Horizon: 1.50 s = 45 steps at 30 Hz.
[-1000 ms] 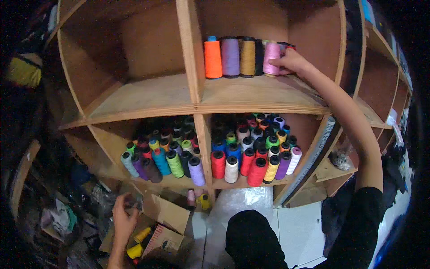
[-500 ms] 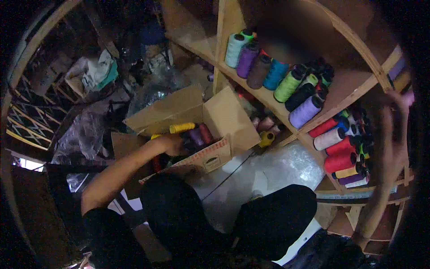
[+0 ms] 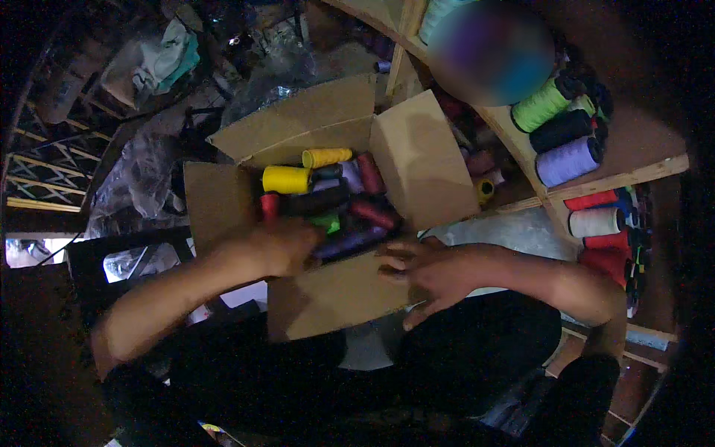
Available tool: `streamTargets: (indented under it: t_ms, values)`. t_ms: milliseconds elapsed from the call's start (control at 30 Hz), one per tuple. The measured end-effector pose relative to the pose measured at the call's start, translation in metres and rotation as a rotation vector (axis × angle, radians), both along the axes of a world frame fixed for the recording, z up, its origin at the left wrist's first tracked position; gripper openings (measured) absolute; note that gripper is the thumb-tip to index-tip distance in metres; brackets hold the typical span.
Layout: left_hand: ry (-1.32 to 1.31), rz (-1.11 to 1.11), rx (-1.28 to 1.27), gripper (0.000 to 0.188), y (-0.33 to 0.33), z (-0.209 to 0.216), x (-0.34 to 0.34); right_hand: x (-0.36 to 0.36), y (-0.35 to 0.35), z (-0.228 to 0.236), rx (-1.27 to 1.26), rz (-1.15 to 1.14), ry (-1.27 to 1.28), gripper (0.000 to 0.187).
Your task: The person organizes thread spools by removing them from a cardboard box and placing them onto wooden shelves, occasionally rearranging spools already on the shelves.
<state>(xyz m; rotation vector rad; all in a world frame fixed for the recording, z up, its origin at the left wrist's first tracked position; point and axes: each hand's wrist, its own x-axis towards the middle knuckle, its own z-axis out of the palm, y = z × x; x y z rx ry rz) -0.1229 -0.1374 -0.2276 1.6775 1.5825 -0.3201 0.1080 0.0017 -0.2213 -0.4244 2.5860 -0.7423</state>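
An open cardboard box (image 3: 328,302) sits before me, holding several thread spools in a jumble. Among them are a yellow spool (image 3: 286,179), a second yellow spool (image 3: 326,157), a dark red spool (image 3: 369,173) and a bright green spool (image 3: 325,222). My left hand (image 3: 287,249) reaches over the box's near left side; its fingertips are blurred and hidden among the spools. At the near right edge, my right hand (image 3: 432,270) lies over the near flap with its fingers and thumb apart, nothing visible held in it.
A wooden shelf (image 3: 521,167) on the right bears a lime green spool (image 3: 542,106), a black one (image 3: 562,132) and a lavender one (image 3: 567,162). Red and white spools fill the compartment below. Crumpled clear plastic (image 3: 141,179) lies left of the box.
My right hand has come from the shelf on the right to the box's near edge. The near flap now lies folded out toward me, and more spools show. The view has shifted.
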Motion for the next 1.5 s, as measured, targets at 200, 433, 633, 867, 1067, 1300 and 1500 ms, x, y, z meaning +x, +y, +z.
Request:
streamTargets:
  t_ms: [200,433,633,867,1067,1300,1500]
  values:
    - [0.153,0.101,0.172,0.08,0.015,-0.046,-0.024,0.015,-0.019,-0.071,0.393,0.004,0.48,0.043]
    - [-0.002,0.042,0.141,0.073,0.002,-0.086,-0.022,-0.004,-0.017,-0.102,0.28,-0.07,0.389,0.027]
    - [0.035,0.043,-0.011,0.06,0.013,-0.085,-0.01,-0.055,0.002,-0.09,-0.368,-0.568,0.169,0.027]
    - [-0.029,0.101,-0.006,0.059,0.017,-0.078,-0.036,-0.092,0.001,-0.132,0.041,-0.204,-0.03,0.019]
    - [0.078,0.158,0.077,0.034,0.013,-0.119,-0.04,-0.102,0.017,-0.134,0.098,-0.041,-0.088,0.025]
    - [0.262,0.013,0.163,0.024,0.03,-0.097,-0.009,-0.035,0.066,0.033,-0.199,-0.466,0.043,0.051]
    - [0.113,0.019,0.273,0.036,0.048,-0.1,-0.052,0.076,0.05,0.103,-0.852,-0.873,0.214,0.059]
